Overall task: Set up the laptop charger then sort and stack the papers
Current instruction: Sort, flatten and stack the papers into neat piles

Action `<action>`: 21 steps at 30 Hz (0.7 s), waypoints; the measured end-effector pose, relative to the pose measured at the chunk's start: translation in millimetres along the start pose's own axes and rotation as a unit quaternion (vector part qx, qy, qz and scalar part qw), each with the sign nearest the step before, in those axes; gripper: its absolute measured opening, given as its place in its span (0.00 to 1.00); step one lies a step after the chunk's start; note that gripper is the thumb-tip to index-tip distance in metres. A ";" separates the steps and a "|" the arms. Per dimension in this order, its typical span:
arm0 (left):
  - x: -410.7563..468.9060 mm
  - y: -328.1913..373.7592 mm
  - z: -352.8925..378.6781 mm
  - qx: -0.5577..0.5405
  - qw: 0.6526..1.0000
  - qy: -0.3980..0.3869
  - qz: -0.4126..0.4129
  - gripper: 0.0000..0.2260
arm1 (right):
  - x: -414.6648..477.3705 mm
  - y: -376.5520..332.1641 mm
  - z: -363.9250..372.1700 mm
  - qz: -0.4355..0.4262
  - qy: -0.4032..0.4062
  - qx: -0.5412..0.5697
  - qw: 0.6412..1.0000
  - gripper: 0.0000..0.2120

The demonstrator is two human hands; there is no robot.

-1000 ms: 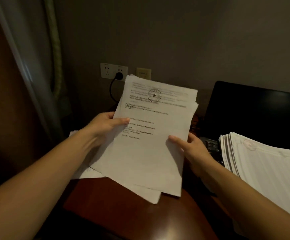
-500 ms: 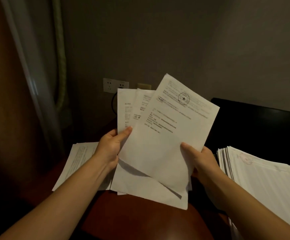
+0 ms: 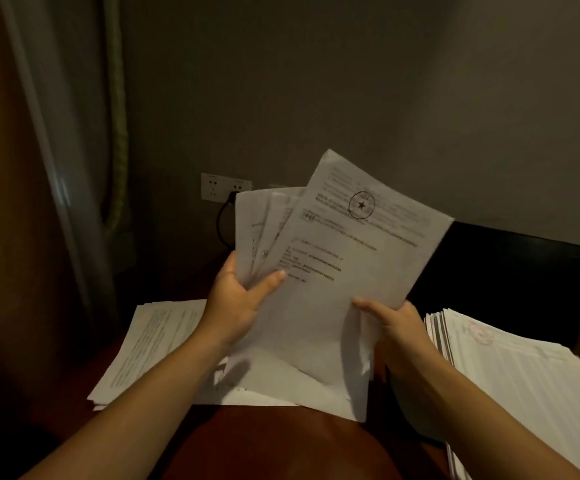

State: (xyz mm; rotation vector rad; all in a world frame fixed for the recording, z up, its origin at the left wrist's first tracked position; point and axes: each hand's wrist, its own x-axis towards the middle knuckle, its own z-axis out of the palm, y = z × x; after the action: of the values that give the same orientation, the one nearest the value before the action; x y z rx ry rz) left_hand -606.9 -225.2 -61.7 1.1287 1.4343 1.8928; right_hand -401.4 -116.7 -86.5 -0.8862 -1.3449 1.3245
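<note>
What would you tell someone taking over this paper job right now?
Left hand grips a fan of sheets; right hand pinches the stamped front sheet at its lower edge.
A tall stack lies right, by the laptop; a thin pile lies left on the desk.
Done: a black plug sits in the wall socket; its laptop end is hidden.
To do: sort the held sheets onto the piles and square them.

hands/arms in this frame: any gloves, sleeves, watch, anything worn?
Nothing worn that shows. Left hand and right hand are bare: no gloves, rings or watch visible. Forearms are uncovered down to the frame edge, with no sleeve in view. The light is dim, so small marks can't be told.
</note>
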 end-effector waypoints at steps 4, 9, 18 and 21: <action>4.3 7.7 2.1 0.017 0.999 0.005 0.029 0.20 | 7.6 -7.7 1.0 -0.028 -0.020 -0.021 0.999 0.16; 9.9 20.0 5.7 0.018 0.998 -0.020 0.050 0.16 | 8.0 -35.8 1.4 -0.103 -0.079 -0.019 0.991 0.16; 6.7 -7.2 4.9 0.073 0.996 -0.057 -0.019 0.15 | 1.0 -13.4 -2.2 -0.113 -0.101 -0.112 0.982 0.18; 15.6 4.4 10.9 0.082 0.993 -0.078 -0.014 0.11 | -2.5 -30.9 -4.8 -0.114 -0.106 -0.129 0.979 0.15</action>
State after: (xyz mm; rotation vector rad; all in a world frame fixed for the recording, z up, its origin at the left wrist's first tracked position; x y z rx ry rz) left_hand -605.5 -208.5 -51.6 1.2954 1.5299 1.6525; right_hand -391.8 -121.9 -57.2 -0.7502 -1.7600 1.1050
